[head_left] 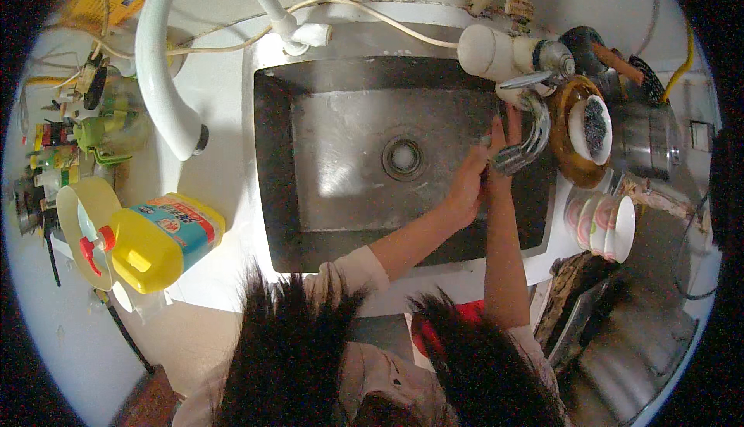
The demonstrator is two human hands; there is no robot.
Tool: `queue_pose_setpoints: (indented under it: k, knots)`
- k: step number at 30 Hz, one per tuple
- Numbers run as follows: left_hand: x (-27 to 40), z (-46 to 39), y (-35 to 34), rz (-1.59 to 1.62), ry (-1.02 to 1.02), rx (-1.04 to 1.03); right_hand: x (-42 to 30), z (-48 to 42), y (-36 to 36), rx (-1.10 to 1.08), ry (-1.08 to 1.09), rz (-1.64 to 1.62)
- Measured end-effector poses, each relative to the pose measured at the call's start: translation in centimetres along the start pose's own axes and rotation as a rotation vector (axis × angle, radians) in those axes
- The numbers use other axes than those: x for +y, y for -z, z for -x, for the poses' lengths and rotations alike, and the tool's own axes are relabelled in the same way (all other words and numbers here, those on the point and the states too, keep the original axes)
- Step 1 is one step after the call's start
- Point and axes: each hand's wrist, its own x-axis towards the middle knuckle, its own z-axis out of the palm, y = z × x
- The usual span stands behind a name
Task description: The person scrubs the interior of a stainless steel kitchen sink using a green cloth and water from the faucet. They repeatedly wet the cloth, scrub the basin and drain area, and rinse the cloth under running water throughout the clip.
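Both hands are at the right side of a stainless-steel sink (349, 136), beneath a chrome water tap (537, 130). My left hand (469, 186) lies against the other hand, palm side towards it, near the wrist and palm. My right hand (499, 142) points away from me, its fingers extended and partly hidden behind the tap spout. No object shows in either hand, though their inner sides are hidden. The round drain (404, 158) lies left of the hands. Whether water is running cannot be told.
A white curved spout (157, 78) rises at the left, near a yellow plastic jug (168, 241). A cable (360, 8) runs behind the sink. Right of it stand an amber glass dish (564, 154), stacked patterned bowls (622, 229) and a metal pot (648, 136).
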Motion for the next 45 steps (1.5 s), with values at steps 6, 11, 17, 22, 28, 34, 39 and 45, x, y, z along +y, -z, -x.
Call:
queue_pose_setpoints:
  k: [6, 11, 17, 22, 28, 34, 39, 45]
  knots:
    - [3.6, -4.8, 3.3, -0.202, -0.261, 0.11, -0.5, 4.7, -2.9, -0.137, -0.158, -0.016]
    - [-0.1, -0.8, 1.6, -0.305, -0.16, 0.052, 3.2, -0.6, 0.0, 0.068, 0.346, 0.151]
    - [4.9, -4.4, 2.2, -0.659, -0.414, 0.005, -2.1, 5.1, -3.5, -0.078, -0.363, -0.162]
    - [2.1, -2.0, 1.4, -0.496, -0.203, -0.112, 0.6, 0.3, -1.8, 0.036, -0.125, -0.234]
    - [5.0, -2.6, 0.6, -0.531, -0.261, 0.102, 0.6, 4.4, -2.8, -0.108, -0.534, -0.218]
    - [1.9, -1.4, 0.9, -0.414, -0.157, -0.059, 3.6, 2.2, -0.9, -0.04, -0.136, -0.211]
    - [5.4, -6.0, 4.7, -0.483, -0.266, 0.133, 3.4, 3.8, -3.1, -0.158, -0.552, -0.227]
    - [1.3, -3.0, 2.6, -0.257, -0.268, 0.018, 4.4, 1.2, -2.2, -0.053, -0.375, -0.483]
